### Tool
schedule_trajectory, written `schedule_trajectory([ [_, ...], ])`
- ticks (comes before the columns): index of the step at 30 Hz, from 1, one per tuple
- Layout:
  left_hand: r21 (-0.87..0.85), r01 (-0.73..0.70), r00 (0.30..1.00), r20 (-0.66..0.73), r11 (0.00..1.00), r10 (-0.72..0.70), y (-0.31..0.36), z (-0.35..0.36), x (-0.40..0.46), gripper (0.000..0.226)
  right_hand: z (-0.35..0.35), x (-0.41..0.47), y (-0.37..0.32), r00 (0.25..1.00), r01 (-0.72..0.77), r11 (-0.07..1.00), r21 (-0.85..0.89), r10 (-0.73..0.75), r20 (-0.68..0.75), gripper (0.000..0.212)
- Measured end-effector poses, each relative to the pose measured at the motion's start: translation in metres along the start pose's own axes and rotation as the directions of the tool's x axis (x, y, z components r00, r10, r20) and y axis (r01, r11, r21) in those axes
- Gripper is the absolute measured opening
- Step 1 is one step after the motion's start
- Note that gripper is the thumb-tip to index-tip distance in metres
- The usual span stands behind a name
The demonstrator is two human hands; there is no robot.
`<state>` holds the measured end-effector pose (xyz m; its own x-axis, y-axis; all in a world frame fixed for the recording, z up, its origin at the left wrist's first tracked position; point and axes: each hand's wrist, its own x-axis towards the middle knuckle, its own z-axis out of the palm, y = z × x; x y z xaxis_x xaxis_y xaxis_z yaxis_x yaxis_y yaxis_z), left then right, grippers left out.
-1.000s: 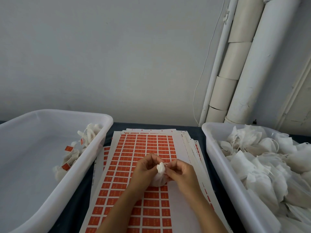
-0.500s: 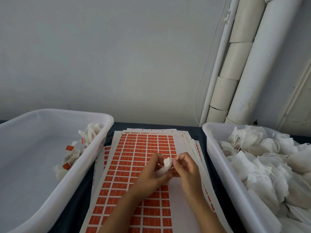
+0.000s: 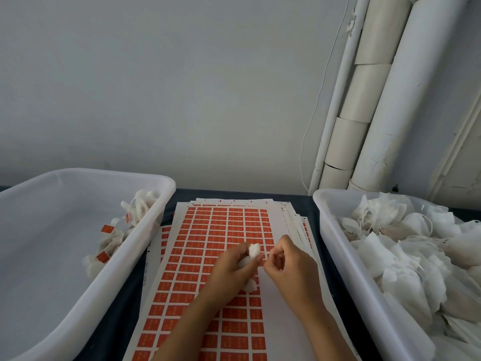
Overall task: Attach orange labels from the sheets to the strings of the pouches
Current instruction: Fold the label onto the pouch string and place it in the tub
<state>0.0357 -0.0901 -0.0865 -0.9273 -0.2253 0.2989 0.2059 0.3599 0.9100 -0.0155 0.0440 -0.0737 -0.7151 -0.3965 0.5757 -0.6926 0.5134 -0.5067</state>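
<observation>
Gripping the white pouch [image 3: 253, 252] over the label sheet [image 3: 223, 256], the left hand [image 3: 231, 272] should steady it while the right hand's [image 3: 291, 272] pinching grip draws the string taut.

Two translucent white plastic tubs are set on a dark blue tabletop [image 3: 294, 201], the left tub [image 3: 78, 269] and the right tub [image 3: 346, 269] flanking the grip. Beyond it, white pipes [image 3: 385, 105] and a thin white cable [image 3: 316, 110] are fixed against a pale grey wall [image 3: 169, 87].
</observation>
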Motion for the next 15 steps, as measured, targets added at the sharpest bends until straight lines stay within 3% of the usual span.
schedule_trajectory([
  [8,0.007,-0.007,1.0,0.02,1.0,0.007,0.0065,0.0001,0.0007,0.024,0.0022,0.0037,0.0016,0.985,-0.163,0.987,-0.005,0.162,-0.066,0.024],
  [15,-0.047,0.009,0.996,0.086,0.999,-0.004,0.0094,-0.003,0.0008,0.032,0.0022,0.0044,0.0052,0.973,-0.206,0.977,0.048,0.21,-0.098,0.023],
])
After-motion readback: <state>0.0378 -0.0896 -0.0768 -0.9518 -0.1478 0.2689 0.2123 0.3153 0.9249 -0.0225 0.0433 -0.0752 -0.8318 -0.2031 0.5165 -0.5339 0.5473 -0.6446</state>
